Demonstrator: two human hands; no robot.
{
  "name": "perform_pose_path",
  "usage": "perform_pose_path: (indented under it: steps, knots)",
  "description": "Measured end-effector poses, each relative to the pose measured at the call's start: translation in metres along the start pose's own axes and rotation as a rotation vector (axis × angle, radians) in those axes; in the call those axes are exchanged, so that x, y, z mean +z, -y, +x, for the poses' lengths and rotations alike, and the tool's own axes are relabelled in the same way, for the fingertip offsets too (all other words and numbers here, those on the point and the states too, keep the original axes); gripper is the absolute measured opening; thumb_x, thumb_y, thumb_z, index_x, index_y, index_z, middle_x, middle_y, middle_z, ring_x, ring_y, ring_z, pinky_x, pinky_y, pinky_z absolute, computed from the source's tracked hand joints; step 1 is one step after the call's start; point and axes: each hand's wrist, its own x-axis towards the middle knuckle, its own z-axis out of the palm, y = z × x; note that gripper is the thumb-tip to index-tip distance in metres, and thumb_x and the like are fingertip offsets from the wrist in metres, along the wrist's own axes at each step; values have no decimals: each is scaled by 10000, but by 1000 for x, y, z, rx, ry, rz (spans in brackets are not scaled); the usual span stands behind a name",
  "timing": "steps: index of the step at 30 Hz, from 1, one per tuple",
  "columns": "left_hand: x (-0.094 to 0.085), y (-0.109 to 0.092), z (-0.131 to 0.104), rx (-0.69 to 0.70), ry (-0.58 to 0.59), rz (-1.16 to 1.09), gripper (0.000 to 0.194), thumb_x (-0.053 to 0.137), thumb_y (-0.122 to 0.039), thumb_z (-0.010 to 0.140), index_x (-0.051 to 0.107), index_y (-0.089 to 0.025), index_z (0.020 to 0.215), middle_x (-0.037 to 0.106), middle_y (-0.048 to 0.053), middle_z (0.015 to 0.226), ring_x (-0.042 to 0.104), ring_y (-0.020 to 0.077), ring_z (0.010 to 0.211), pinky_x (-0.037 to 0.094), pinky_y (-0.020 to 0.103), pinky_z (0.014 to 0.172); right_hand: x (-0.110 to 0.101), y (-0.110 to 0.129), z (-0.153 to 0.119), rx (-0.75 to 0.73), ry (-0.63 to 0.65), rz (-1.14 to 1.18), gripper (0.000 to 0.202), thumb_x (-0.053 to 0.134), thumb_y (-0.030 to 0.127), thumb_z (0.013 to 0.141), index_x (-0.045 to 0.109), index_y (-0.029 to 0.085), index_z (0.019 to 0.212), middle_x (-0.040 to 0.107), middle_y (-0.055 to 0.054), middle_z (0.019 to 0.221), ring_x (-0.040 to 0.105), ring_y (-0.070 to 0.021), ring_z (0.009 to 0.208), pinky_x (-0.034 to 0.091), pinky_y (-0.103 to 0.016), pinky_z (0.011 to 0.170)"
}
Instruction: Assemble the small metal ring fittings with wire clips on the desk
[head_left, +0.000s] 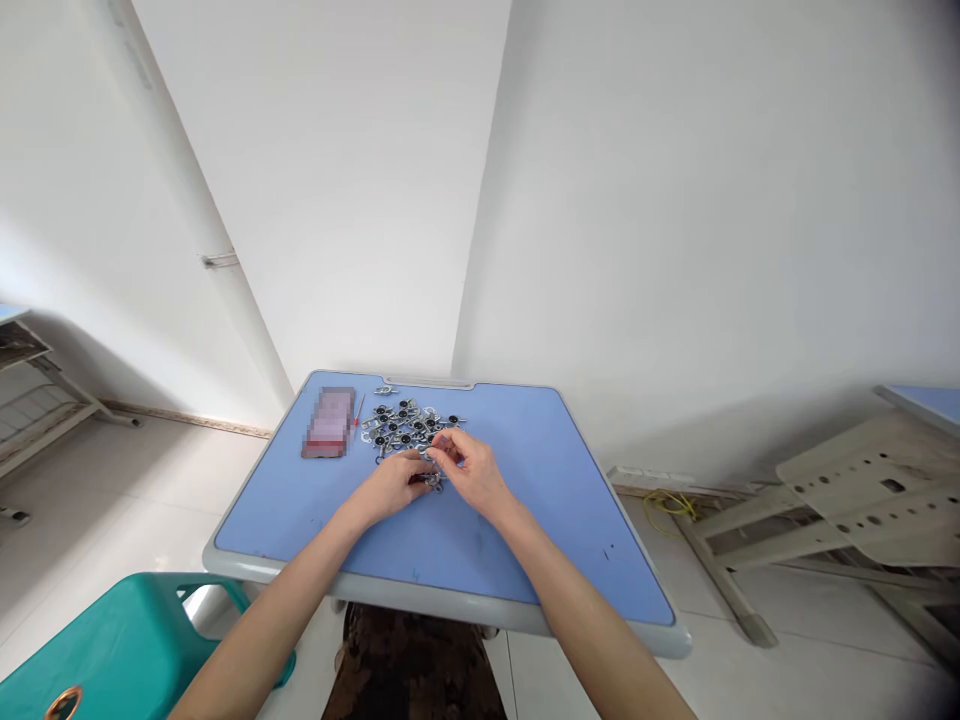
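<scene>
A pile of small silvery metal pieces with black round parts (395, 425) is spread over the blue desk; their exact kind is too small to make out. My left hand (391, 484) rests at the near edge of this pile, its fingers curled round a small metal piece (435, 483) of the same sort. Close beside it, my right hand (474, 470) is closed in a pinch, thumb and forefinger meeting over the left fingertips. Whatever lies in that pinch is hidden or too small to name.
Left of the pile lie a blurred-out phone-like rectangle (328, 423) and a thin tool with a red part (358, 412). One more metal piece (386, 391) sits near the desk's (555, 480) far edge. A green stool (112, 640) stands at lower left, another desk (922, 408) at right.
</scene>
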Motion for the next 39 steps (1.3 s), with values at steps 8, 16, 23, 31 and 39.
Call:
perform_pose_path:
  steps: [8, 16, 23, 31, 39]
  knots:
    - [-4, 0, 1, -25, 23, 24, 198, 559, -162, 816, 693, -184, 961, 591, 46, 883, 586, 155, 775, 445, 249, 720, -3, 2, 5, 59, 10, 36, 102, 501, 298, 849, 517, 205, 811, 512, 41, 650, 434, -92, 510, 362, -218, 505]
    - [-4, -2, 2, -25, 34, 17, 201, 570, -164, 816, 700, -190, 967, 608, 48, 918, 597, 159, 796, 449, 255, 739, -5, 0, 8, 56, 25, 2, 100, 504, 306, 845, 529, 211, 827, 523, 41, 642, 440, -96, 504, 350, -221, 495]
    - [-5, -3, 2, -23, 46, -15, 209, 562, -172, 820, 699, -199, 975, 618, 50, 964, 602, 165, 828, 458, 262, 762, -6, 1, 9, 60, 49, -24, 98, 493, 308, 851, 527, 218, 838, 517, 47, 615, 436, -101, 496, 342, -224, 497]
    - [-4, -1, 4, -24, 39, -24, 229, 569, -148, 802, 703, -197, 981, 617, 48, 933, 606, 155, 784, 468, 255, 737, -5, 0, 7, 63, 42, -25, 102, 481, 308, 857, 529, 219, 868, 518, 42, 634, 448, -107, 514, 365, -230, 522]
    - [-1, -1, 5, -13, 30, -65, 214, 558, -139, 799, 706, -188, 946, 626, 57, 973, 608, 175, 852, 467, 263, 771, -5, 0, 14, 74, 86, -39, 106, 487, 316, 858, 534, 224, 878, 520, 43, 606, 461, -114, 510, 379, -235, 513]
